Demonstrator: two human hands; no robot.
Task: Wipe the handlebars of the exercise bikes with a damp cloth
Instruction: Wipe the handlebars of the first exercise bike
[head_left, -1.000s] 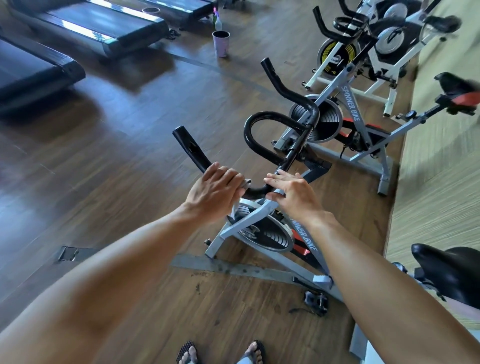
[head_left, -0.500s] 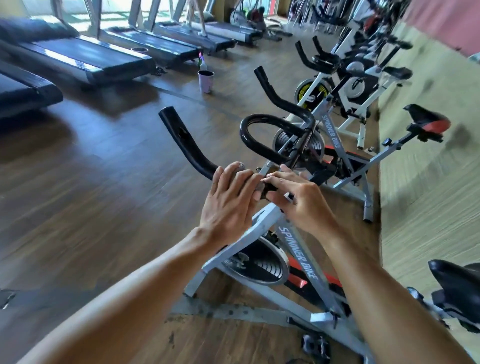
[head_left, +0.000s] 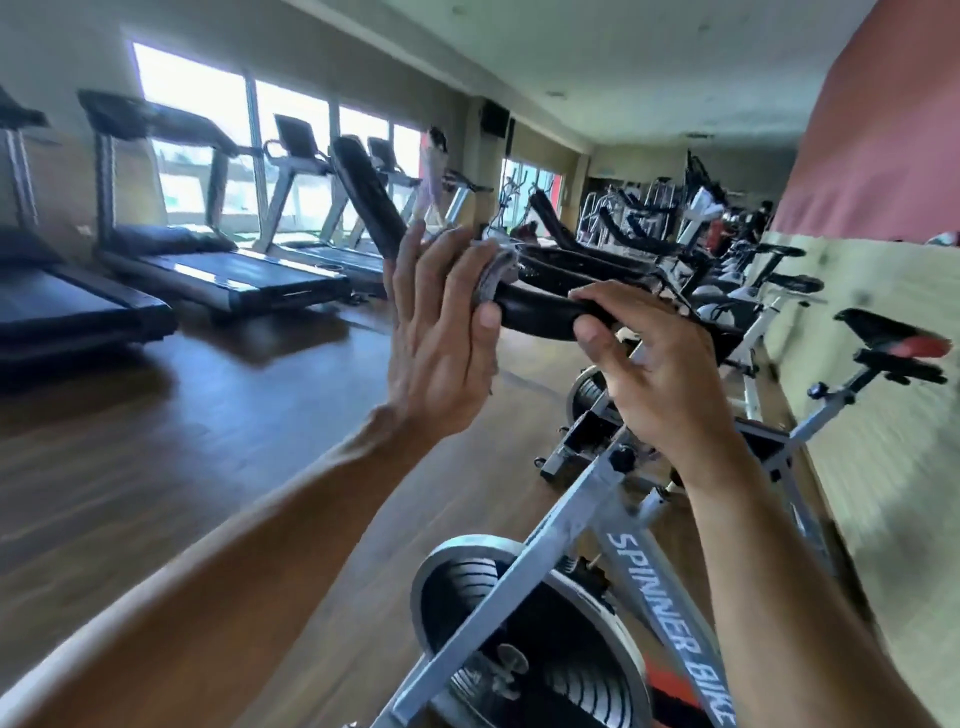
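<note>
In the head view, the left hand (head_left: 441, 332) presses a crumpled grey cloth (head_left: 493, 278) with nearly straight fingers against the near end of the handlebar (head_left: 540, 312), a smooth black padded tube. Its long axis runs rightward from the cloth to the right hand (head_left: 660, 374), which grasps it.

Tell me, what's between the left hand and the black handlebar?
A grey cloth, pressed by the left hand against the handlebar, as the head view shows.
</note>
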